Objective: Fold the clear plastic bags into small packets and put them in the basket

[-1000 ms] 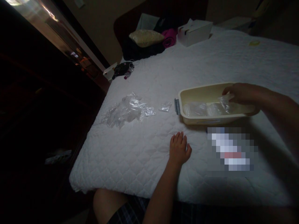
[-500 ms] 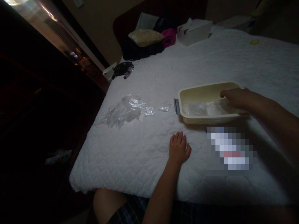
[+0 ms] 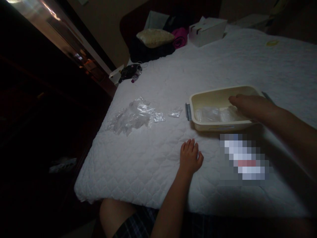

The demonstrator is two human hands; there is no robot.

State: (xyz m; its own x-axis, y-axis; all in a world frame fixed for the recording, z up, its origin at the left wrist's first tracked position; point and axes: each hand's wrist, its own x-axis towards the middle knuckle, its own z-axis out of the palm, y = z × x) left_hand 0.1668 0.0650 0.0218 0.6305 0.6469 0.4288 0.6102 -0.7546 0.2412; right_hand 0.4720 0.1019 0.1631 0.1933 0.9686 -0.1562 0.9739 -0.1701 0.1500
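Observation:
My left hand [image 3: 190,156] lies flat on the white quilted bed cover, fingers stretched out and holding nothing. My right hand [image 3: 246,103] reaches over the far right side into a cream plastic bin [image 3: 218,126] with grey handles. Its thumb shows, but the other fingers point down and are hidden, so what they grip, if anything, cannot be made out. Inside the bin lie clear plastic bags [image 3: 210,114], close to my right hand. To the left of the bin is a small clear packet [image 3: 175,112], beside a crumpled heap of clear plastic bags [image 3: 135,115].
A blurred-out item [image 3: 244,160] lies in front of the bin. At the back of the bed stand a white box [image 3: 208,32], a pink roll [image 3: 180,38] and a beige pillow [image 3: 155,38]. A dark bundle [image 3: 130,72] sits at the left edge.
My right hand has shifted slightly left within the bin, and the right-hand grey handle now shows. My left hand and the plastic bags stay where they were.

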